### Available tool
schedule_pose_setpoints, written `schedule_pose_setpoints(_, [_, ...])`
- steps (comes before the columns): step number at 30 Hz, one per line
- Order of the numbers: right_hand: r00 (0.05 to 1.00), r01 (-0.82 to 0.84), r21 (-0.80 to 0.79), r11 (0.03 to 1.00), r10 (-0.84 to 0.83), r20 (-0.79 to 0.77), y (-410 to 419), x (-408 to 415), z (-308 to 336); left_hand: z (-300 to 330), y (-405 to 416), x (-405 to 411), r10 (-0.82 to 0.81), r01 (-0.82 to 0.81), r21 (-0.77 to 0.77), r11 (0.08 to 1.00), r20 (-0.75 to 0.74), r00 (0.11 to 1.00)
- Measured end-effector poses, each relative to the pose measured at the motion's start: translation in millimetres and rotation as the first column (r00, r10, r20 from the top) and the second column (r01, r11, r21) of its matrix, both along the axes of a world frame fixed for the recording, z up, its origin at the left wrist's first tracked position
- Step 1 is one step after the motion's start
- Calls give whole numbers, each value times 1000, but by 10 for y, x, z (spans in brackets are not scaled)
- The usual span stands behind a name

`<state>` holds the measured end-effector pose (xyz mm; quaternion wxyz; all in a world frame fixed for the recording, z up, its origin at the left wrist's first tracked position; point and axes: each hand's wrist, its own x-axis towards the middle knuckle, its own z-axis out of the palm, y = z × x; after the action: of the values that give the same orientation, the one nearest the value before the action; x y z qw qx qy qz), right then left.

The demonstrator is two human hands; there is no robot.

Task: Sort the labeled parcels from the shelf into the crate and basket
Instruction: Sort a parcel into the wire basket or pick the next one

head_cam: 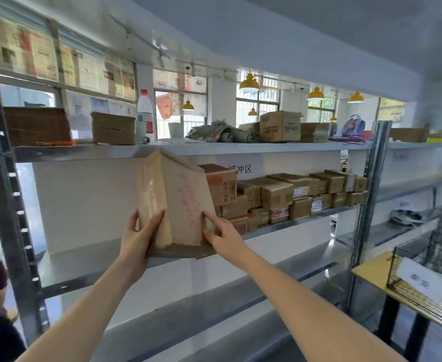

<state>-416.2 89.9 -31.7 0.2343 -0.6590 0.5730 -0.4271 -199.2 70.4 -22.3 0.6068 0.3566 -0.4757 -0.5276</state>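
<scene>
Both hands grip one tall brown cardboard parcel with red handwriting on its face (180,202), held upright and slightly tilted in front of the middle level of the grey metal shelf (162,148). On the parcel's taped narrow side the left hand (136,239) curls its thumb and fingers round the lower corner, and the right hand (221,237) pinches the lower right edge, forefinger stretched up along the face. Low on the parcel sit both grips, so most of the box rises above them, its top corner reaching the lip of the upper shelf board. Its bottom edge hangs just above the bare metal board below, which lies open to the left as far as the perforated upright post (3,194). Just behind and to the right stands a stack of small brown cardboard boxes (287,197), the nearest one close beside the parcel's right face. Far right, well apart from the hands, a black wire mesh basket with a white label card (421,267) rests on a yellow tabletop (371,273)
</scene>
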Motion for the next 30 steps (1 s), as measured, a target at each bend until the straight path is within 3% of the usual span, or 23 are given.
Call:
schedule_pose_setpoints(2, [1000, 16, 30, 999, -16, 20, 200, -186, 75, 93, 144, -266, -37, 38, -4, 999, 76, 996])
schedule_pose_setpoints(6, [953, -92, 33, 995, 78, 292, 699, -477, 288, 150, 524, -937, -77, 81, -14, 997, 195, 978])
schedule_pose_setpoints(11, [952, 45, -19, 999, -37, 303, 1290, -1072, 420, 164, 882, -1721, -273, 273, 75, 959, -11, 962])
schedule_pose_setpoints(17, [890, 221, -81, 972, -167, 424, 2027, -1931, 386, 158, 1253, -2619, -374, 379, -51, 924, 87, 923])
schedule_pose_setpoints(21, [816, 311, -76, 947, -225, 532, 2333, -2465, 368, 167, 1394, -3261, -443, 416, 194, 888, 125, 888])
schedule_pose_setpoints(27, [761, 429, -37, 902, -339, 553, 2494, -3332, 222, 38, 1249, -4076, -553, 516, 215, 829, 178, 814])
schedule_pose_setpoints(30, [775, 509, -39, 860, -439, 454, 2519, -3741, 241, -90, 1117, -4484, -531, 502, 181, 846, 202, 823])
